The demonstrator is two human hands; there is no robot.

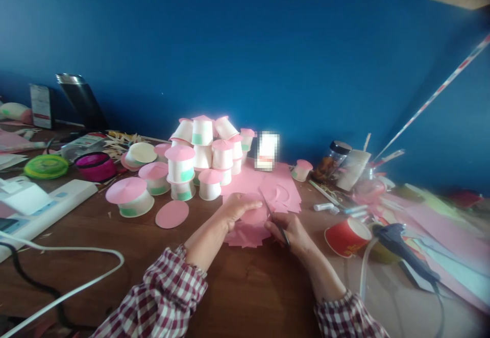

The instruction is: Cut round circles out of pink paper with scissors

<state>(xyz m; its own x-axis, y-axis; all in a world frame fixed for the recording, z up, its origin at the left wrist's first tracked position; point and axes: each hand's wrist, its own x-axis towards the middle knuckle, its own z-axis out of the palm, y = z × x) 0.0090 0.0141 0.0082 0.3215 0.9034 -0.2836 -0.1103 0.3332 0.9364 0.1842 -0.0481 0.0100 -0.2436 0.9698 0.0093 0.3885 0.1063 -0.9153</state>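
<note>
My left hand [243, 208] is closed on a piece of pink paper [252, 217], thumb on top. In my right hand [291, 231] is a pair of scissors [284, 235], its blades pointing up and left at the paper's right edge. Whether the blades are apart is hard to make out. Beneath both hands lie pink sheets [287, 179], with cut scraps on them. A cut pink paper disc [172, 214] rests on the table left of my left hand.
White paper cups with pink paper tops [180, 164] stand stacked behind. To the right are a red paper cup [347, 237], a glue gun [406, 251] and a dark-lidded jar [337, 157]. A power strip [69, 200] and white cable [95, 250] lie left.
</note>
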